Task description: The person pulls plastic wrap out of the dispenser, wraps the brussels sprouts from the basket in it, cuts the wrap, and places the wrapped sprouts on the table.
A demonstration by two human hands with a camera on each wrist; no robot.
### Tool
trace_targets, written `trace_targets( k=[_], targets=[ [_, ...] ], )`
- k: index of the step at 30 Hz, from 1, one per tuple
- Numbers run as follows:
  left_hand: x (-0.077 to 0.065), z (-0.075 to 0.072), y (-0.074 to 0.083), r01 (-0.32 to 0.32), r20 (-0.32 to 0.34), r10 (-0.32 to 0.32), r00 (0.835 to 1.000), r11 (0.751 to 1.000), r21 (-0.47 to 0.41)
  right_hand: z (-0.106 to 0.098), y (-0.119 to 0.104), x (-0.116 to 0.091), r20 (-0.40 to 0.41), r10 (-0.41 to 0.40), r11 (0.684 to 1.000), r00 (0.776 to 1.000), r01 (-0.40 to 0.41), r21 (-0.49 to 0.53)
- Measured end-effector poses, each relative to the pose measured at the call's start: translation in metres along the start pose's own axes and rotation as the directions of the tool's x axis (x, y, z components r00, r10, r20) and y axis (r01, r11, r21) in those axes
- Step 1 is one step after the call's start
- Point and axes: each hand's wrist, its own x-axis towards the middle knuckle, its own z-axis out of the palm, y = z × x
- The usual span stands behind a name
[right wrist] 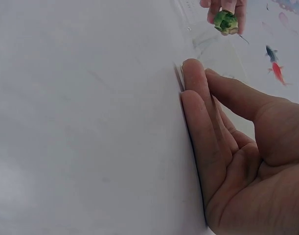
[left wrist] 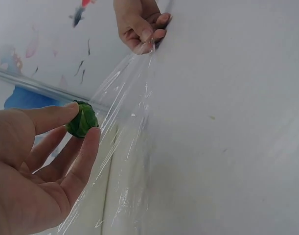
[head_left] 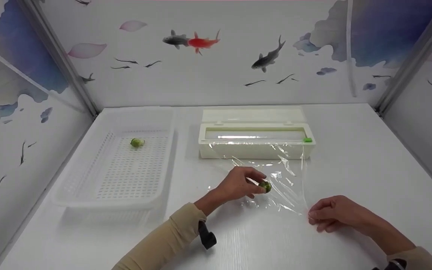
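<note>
A small green Brussels sprout (left wrist: 82, 120) is pinched between the thumb and fingers of my left hand (head_left: 241, 183), over a sheet of clear plastic wrap (head_left: 281, 176). That wrap runs out of a cream dispenser box (head_left: 257, 150) toward me. At its near right corner my right hand (head_left: 338, 213) pinches the edge, low over the table; the left wrist view shows the wrap gathered to those fingertips. Light glints off creases in the film. Whether the sprout touches the wrap I cannot tell.
To the left stands a white perforated plastic basket (head_left: 156, 202) with another sprout (head_left: 137, 143) inside. The dispenser's lid (head_left: 253, 114) is raised at the back, and a green slider (head_left: 307, 140) sits at its right end. Printed panels wall the white table (head_left: 358, 150).
</note>
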Motion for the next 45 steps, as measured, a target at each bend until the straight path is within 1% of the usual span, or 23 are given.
trace_targets(
  k=[4, 12, 18, 21, 25, 28, 30, 33, 36, 38, 40, 42, 45],
  targets=[
    [0.002, 0.003, -0.006, 0.017, -0.008, -0.016, 1.000, 0.999, 0.035, 0.000, 0.000, 0.002, -0.001, 0.019, 1.000, 1.000, -0.019, -0.002],
    [0.004, 0.008, -0.013, 0.055, -0.050, -0.052, 0.997, 0.996, 0.069, 0.000, 0.002, 0.001, 0.000, 0.000, 1.000, 1.000, 0.000, -0.004],
    [0.005, 0.009, -0.019, 0.052, -0.060, -0.044, 0.997, 0.990, 0.132, 0.000, 0.001, 0.002, -0.010, 0.022, 1.000, 1.000, -0.022, -0.008],
    [0.005, 0.008, -0.020, 0.045, -0.066, -0.034, 0.997, 0.984, 0.171, 0.000, 0.001, 0.003, -0.009, 0.018, 1.000, 1.000, -0.018, -0.010],
    [0.002, 0.005, -0.019, 0.030, -0.071, -0.015, 0.997, 0.978, 0.205, -0.001, 0.001, 0.003, -0.008, 0.020, 1.000, 1.000, -0.020, -0.017],
    [-0.004, -0.003, -0.017, 0.010, -0.070, 0.006, 0.998, 0.973, 0.230, -0.001, 0.001, 0.003, -0.013, 0.033, 0.999, 0.999, -0.033, -0.017],
    [-0.010, -0.011, -0.017, -0.006, -0.068, 0.024, 0.997, 0.966, 0.259, -0.002, 0.001, 0.001, -0.008, 0.031, 0.999, 0.999, -0.031, -0.010],
    [-0.022, -0.026, -0.017, -0.030, -0.066, 0.054, 0.996, 0.942, 0.333, -0.003, 0.001, -0.003, 0.007, 0.014, 1.000, 1.000, -0.014, 0.006],
    [-0.035, -0.041, -0.018, -0.027, -0.076, 0.064, 0.995, 0.912, 0.409, -0.005, -0.001, -0.006, 0.018, -0.003, 1.000, 1.000, 0.003, 0.007],
    [-0.044, -0.050, -0.020, -0.015, -0.088, 0.061, 0.994, 0.895, 0.447, -0.006, -0.003, -0.008, 0.009, 0.001, 1.000, 1.000, -0.001, -0.010],
    [-0.051, -0.056, -0.024, -0.018, -0.097, 0.072, 0.993, 0.881, 0.473, -0.007, -0.006, -0.009, -0.014, 0.012, 0.999, 1.000, -0.013, -0.036],
    [-0.058, -0.060, -0.028, -0.027, -0.100, 0.090, 0.991, 0.859, 0.512, -0.008, -0.008, -0.010, -0.044, 0.033, 0.998, 0.999, -0.036, -0.059],
    [-0.066, -0.064, -0.034, -0.039, -0.092, 0.113, 0.989, 0.811, 0.583, -0.009, -0.012, -0.010, -0.109, 0.072, 0.991, 0.991, -0.084, -0.106]
  ],
)
